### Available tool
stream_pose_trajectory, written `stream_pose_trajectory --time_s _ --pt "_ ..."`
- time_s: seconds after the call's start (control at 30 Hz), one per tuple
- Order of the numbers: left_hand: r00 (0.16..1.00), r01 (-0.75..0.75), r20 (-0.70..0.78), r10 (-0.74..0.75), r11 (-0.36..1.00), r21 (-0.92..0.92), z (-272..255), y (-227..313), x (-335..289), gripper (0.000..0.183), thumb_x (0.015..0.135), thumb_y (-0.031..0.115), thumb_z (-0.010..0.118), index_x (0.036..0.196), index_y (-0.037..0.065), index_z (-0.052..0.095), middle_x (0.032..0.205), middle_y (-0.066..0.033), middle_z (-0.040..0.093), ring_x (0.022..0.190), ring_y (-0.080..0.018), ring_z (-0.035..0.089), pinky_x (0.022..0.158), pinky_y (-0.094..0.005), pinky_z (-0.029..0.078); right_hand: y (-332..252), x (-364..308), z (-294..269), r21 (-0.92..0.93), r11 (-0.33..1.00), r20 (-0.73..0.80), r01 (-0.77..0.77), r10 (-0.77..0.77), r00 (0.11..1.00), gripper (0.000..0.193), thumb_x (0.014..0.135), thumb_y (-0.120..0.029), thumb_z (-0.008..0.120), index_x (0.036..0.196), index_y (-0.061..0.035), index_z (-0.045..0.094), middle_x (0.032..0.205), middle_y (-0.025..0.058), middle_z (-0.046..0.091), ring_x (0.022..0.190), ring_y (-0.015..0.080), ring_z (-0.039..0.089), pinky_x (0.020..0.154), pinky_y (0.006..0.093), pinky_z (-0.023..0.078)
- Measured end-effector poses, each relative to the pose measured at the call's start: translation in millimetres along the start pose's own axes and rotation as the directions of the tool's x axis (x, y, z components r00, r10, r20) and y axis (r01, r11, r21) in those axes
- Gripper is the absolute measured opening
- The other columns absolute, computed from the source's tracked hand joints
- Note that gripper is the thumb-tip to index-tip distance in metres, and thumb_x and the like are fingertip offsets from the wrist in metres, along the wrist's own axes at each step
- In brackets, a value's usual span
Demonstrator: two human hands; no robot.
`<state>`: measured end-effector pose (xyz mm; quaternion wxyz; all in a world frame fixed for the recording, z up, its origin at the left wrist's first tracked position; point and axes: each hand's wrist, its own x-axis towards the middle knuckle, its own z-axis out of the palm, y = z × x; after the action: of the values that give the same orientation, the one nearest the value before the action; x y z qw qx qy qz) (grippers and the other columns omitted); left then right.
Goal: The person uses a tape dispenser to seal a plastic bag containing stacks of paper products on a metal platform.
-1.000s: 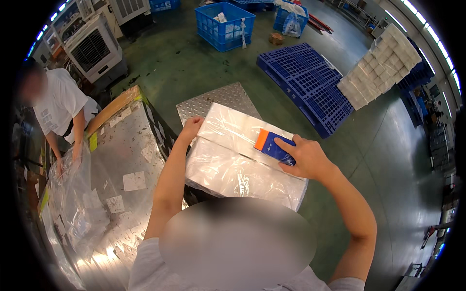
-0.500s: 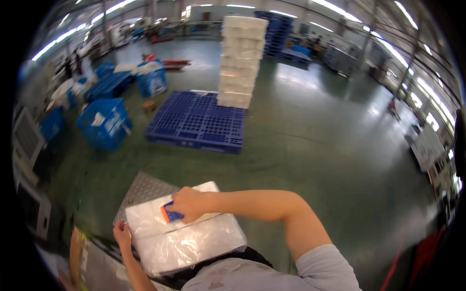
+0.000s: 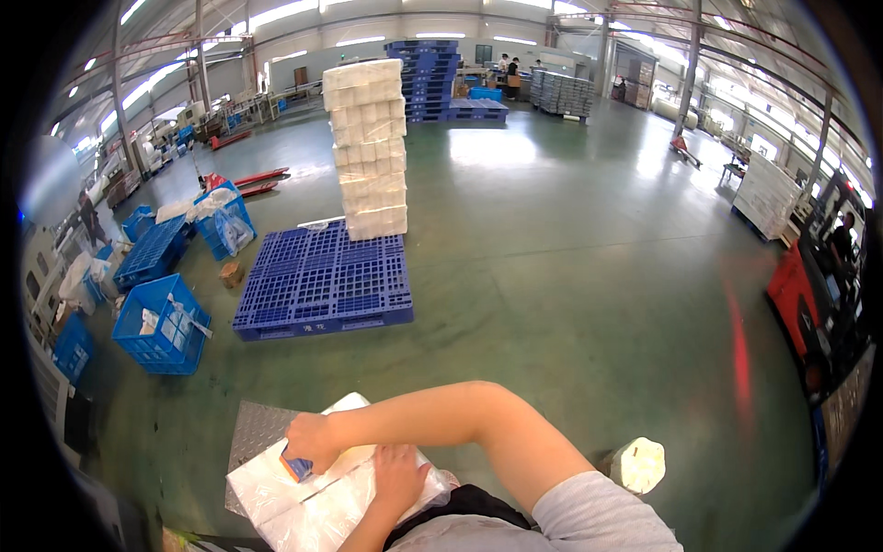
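Observation:
A white plastic-wrapped bundle point(image 3: 345, 508) lies low in front of me, with a dark line running across its top. My right hand point(image 3: 313, 440) is closed around a small blue and orange hand tool point(image 3: 296, 465) that rests on the bundle's upper left part; its exact kind is hard to make out. Flat on the wrap, toward the bundle's right end, lies my left hand point(image 3: 398, 477), fingers stretched out and holding nothing. Under the bundle's far left corner shows a grey studded metal plate point(image 3: 262, 428).
Ahead stands a blue plastic pallet point(image 3: 322, 281) with a tall stack of white wrapped packs point(image 3: 372, 152) at its far right corner. Blue crates point(image 3: 164, 327) sit on the left. A red vehicle point(image 3: 793, 299) is at right, a pale roll-like object point(image 3: 637, 465) nearer me.
My left hand has moved from the bundle's left edge onto its top, near the right end. The right hand still grips the tool. My view has turned right and tilted up.

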<state>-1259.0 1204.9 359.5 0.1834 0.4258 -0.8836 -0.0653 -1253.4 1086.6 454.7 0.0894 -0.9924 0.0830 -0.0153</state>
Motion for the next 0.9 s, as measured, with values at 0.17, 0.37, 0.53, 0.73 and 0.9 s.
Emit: stream_pose_trajectory --time_s 0.17,0.37,0.53,0.73,0.9 --pt "0.986 0.164 -0.043 -0.162 0.986 0.044 -7.0 -17.0 -25.5 0.052 0.078 0.031 0.058 0.122 0.003 0.050 0.135 -0.0208 0.039 0.126 -0.0367 0.033 0.104 -0.0508 0.021 13.7 -34.5 -4.8 0.019 0.997 -0.127 0.072 -0.069 0.989 0.051 0.063 -0.032 0.068 0.106 -0.0059 0.060 0.083 0.0215 0.058 0.069 0.0351 0.061 0.061 0.0409 0.048" --pt "0.968 0.248 -0.043 -0.246 0.967 0.051 -12.8 -26.1 -33.1 0.046 0.079 0.029 0.057 0.121 0.010 0.054 0.137 -0.0249 0.034 0.128 -0.0398 0.030 0.104 -0.0520 0.020 34.8 -122.3 -45.0 -0.047 0.999 -0.218 0.024 -0.034 0.975 0.060 0.066 -0.040 0.068 0.120 -0.0170 0.053 0.087 0.0198 0.055 0.068 0.0344 0.060 0.059 0.0406 0.048" --pt "0.975 0.220 -0.034 -0.219 0.975 0.032 -19.7 -29.6 -39.1 0.044 0.080 0.030 0.056 0.120 0.012 0.055 0.135 -0.0249 0.037 0.125 -0.0395 0.034 0.102 -0.0527 0.022 88.8 -272.2 -5.1 -0.078 0.990 -0.141 -0.116 0.104 0.985 0.070 0.071 -0.040 0.067 0.134 -0.0238 0.040 0.096 0.0196 0.051 0.072 0.0329 0.059 0.060 0.0416 0.049" --pt "0.958 0.276 0.124 -0.259 0.950 -0.146 -27.9 -32.3 -22.3 0.043 0.078 0.029 0.058 0.109 -0.001 0.057 0.123 -0.0206 0.050 0.118 -0.0341 0.043 0.101 -0.0486 0.026 61.5 -284.0 52.7 -0.081 0.880 0.087 -0.469 0.475 0.876 0.062 0.067 -0.037 0.067 0.124 -0.0181 0.051 0.088 0.0185 0.058 0.071 0.0328 0.061 0.064 0.0412 0.051" --pt "0.992 -0.055 0.122 0.023 0.962 0.268 10.2 -43.9 56.2 0.045 0.080 0.035 0.056 0.105 -0.002 0.061 0.116 -0.0152 0.057 0.114 -0.0261 0.048 0.100 -0.0439 0.027 54.2 -205.7 49.0 0.223 0.608 0.238 -0.762 0.724 0.648 0.041 0.065 -0.033 0.066 0.099 -0.0103 0.067 0.084 0.0157 0.066 0.083 0.0301 0.065 0.069 0.0378 0.053"
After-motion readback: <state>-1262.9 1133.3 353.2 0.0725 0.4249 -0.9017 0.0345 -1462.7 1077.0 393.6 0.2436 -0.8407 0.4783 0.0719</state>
